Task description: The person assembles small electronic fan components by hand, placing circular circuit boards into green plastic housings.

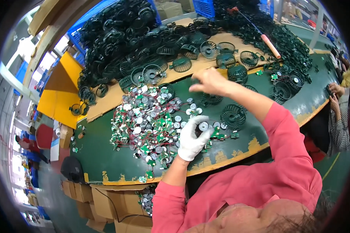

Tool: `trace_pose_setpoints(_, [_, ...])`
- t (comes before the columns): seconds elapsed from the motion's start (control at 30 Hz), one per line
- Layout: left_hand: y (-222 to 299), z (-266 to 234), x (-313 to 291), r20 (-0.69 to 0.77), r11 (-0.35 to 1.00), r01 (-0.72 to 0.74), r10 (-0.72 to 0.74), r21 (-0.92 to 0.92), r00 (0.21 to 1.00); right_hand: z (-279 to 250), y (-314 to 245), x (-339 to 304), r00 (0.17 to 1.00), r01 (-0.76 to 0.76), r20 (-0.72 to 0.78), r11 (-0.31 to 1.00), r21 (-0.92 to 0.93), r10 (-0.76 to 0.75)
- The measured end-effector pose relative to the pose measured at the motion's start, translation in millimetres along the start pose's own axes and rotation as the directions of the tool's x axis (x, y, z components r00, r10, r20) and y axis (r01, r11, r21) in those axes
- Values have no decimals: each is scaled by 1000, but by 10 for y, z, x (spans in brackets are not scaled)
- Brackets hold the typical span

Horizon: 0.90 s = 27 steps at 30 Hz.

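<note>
My left hand [191, 139], in a white glove, curves its thumb and fingers around a small round motor [203, 126] with a pale face. It hovers by the right side of a big heap of motors with green circuit boards and red wires [151, 120]. Bare and reaching across from the right, my right hand [210, 82] has its thumb and fingers apart, with nothing visible between them. Under its wrist lies a dark green round fan cage [212, 98]. Another fan cage [233, 116] rests to the right of my left hand, near loose motors [223, 126].
Dark fan cages [120, 42] are piled high at the back left, partly on cardboard [175, 79]. Small dark parts [256, 39] heap up at back right, where a screwdriver with a pink handle [271, 46] lies. Co-worker's hands [335, 95] are at far right. Cardboard boxes [109, 202] stand below.
</note>
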<state>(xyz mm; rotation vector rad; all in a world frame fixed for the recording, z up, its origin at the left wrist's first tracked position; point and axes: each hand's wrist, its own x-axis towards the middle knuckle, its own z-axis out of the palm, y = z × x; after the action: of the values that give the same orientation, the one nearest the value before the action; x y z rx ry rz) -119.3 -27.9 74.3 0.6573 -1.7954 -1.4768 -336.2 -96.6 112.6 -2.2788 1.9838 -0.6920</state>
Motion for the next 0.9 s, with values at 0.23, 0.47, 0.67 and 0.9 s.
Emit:
trace_pose_setpoints(0.23, [-115,4,28,-40,998,-3,6,66,999,-79,975,-364,896,-176,-440,956,-233,58])
trace_pose_setpoints(0.47, [-29,37,35,51,979,-99,91,179,995,-186,1522,-690,929,-369,-16,929,-14,369])
trace_pose_setpoints(0.67, [-25,53,42,48,970,-91,82,227,995,-207,1429,-640,842,-527,123,850,-25,525])
trace_pose_setpoints(0.9, [-51,19,14,8,981,-51,50,188,999,-600,942,-728,876,-314,223,152,937,428])
